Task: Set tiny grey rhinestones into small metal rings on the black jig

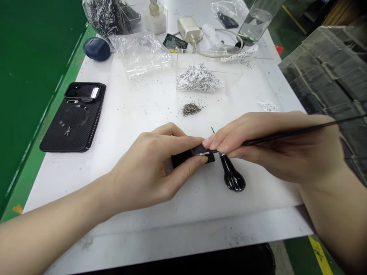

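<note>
My left hand (155, 164) pinches a small black part with a metallic edge (200, 150) between thumb and index finger. Under those fingers, a black block (180, 158) rests on the table. My right hand (281, 147) is closed with its fingertips against the same small part. A long, thin black cable (289, 134) runs out of its grip along the palm to the right. Partly hidden below the right fingertips, an awl (233, 176) with a glossy black bulbous handle lies on the table, its thin metal tip showing beyond them.
A pile of tiny dark metal pieces (191, 109) lies beyond my hands. Behind it is a clear tray (180, 87) of small white pieces. A black-cased phone (73, 118) lies left. Plastic bags (143, 55) and a charger (189, 28) are farther back; grey boxes (329, 72) stand right.
</note>
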Motion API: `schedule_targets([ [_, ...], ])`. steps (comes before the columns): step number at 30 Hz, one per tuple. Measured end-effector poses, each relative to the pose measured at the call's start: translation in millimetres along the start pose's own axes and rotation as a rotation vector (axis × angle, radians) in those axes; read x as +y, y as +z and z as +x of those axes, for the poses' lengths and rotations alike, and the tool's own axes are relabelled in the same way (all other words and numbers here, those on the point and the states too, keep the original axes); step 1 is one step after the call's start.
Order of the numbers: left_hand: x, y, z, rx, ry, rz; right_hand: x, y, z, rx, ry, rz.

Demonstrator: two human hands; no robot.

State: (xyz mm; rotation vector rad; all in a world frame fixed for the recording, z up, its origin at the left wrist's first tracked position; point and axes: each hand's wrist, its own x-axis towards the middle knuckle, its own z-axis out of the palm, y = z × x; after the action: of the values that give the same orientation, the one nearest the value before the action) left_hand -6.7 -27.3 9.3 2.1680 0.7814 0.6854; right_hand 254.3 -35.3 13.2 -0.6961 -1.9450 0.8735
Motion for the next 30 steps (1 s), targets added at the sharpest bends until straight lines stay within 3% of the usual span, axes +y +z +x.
schedule_targets([
  [7,-1,0.4,0,0.006,0.019,-0.015,9,1,-4,0.055,0.023,0.069],
  [10,-3,1.4,-1,0.023,-0.008,-0.047,13,3,-1,0.283,0.077,0.152],
  [12,-5,2.3,-1,0.029,-0.013,-0.062,17,5,2,0.490,0.153,0.080],
  [14,-7,2.9,-1,0.036,-0.006,-0.066,23,7,6,0.570,0.262,-0.035],
  [17,-6,2.6,-1,0.033,-0.027,-0.076,31,12,7,0.490,0.360,-0.134],
  [30,-2,1.5,3,0.012,-0.006,-0.080,30,16,9,0.380,0.347,-0.297],
])
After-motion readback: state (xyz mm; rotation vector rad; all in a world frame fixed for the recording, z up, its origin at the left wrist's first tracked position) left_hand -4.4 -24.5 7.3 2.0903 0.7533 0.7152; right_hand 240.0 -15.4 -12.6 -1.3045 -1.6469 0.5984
